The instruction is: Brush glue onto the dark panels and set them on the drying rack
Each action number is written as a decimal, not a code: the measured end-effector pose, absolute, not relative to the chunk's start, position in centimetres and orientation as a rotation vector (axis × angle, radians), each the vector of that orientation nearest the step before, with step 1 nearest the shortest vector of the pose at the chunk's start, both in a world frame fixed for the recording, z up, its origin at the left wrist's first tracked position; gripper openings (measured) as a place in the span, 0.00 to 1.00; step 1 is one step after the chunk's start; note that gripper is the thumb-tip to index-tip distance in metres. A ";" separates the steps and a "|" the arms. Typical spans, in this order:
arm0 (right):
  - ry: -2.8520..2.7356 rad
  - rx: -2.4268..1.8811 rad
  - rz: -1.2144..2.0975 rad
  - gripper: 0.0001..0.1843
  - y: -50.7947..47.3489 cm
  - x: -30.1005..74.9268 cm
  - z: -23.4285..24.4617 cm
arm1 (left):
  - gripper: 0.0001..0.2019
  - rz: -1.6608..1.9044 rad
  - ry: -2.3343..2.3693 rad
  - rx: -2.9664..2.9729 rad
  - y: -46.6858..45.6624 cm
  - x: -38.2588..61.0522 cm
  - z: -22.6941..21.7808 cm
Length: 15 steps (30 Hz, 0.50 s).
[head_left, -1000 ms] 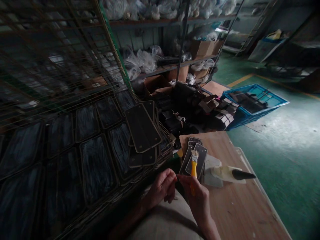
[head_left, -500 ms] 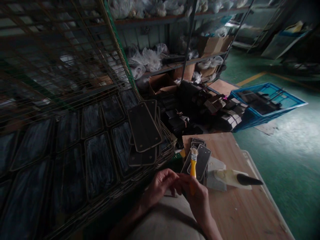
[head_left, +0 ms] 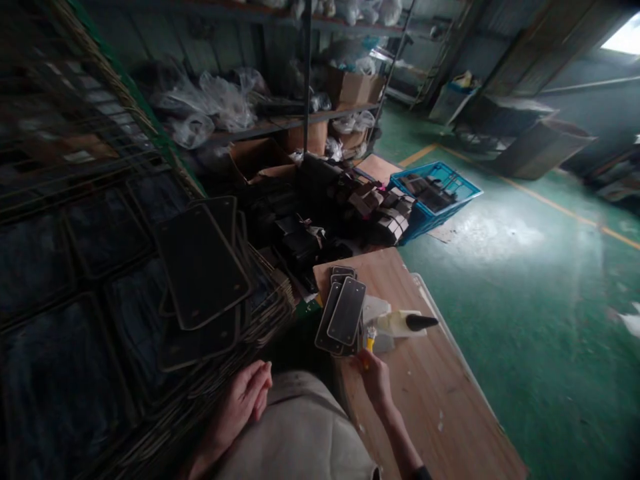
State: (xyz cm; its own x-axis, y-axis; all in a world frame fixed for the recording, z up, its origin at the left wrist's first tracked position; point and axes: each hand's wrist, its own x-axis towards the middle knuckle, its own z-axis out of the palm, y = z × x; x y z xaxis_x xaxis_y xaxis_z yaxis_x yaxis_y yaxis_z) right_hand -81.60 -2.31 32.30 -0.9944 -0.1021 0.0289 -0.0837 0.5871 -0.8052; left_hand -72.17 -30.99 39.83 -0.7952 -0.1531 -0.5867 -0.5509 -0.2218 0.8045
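My right hand (head_left: 377,383) is closed around the yellow handle of a small paintbrush (head_left: 371,339), its pale bristles pointing up and away from me over the table. Just beyond that hand lies a small stack of dark rounded plates (head_left: 347,312) with light edges and small holes. My left hand (head_left: 244,397) is held above my lap, fingers curled together, with nothing visible in them. Right of the plates, a pale object with a black tapered end (head_left: 420,323) lies on a whitish sheet (head_left: 375,308); its kind is unclear.
The wooden table (head_left: 430,407) is at my right. On my left, a wire rack (head_left: 270,320) bears larger dark plates (head_left: 203,267). Ahead are piled dark bundles (head_left: 295,240), a blue crate (head_left: 435,197) and shelves with plastic bags (head_left: 225,100).
My hands, earlier together in front of me, are now apart. The right one has moved the brush toward the table, beside the plates; the left has drawn back left. The view has turned right.
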 end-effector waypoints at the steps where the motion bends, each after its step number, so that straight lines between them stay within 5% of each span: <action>1: 2.782 -0.142 -1.414 0.22 -1.2 -81.6 31.9 | 0.16 2.067 1.781 -0.810 -31.1 -72.0 39.1; 7: 2.577 -0.164 -1.597 0.25 -0.6 -81.7 32.5 | 0.12 2.048 1.824 -0.785 -30.5 -72.4 38.8; 15: 2.385 -0.620 -1.697 0.11 -7.5 -81.5 38.8 | 0.18 2.040 1.831 -0.472 -27.0 -75.9 43.2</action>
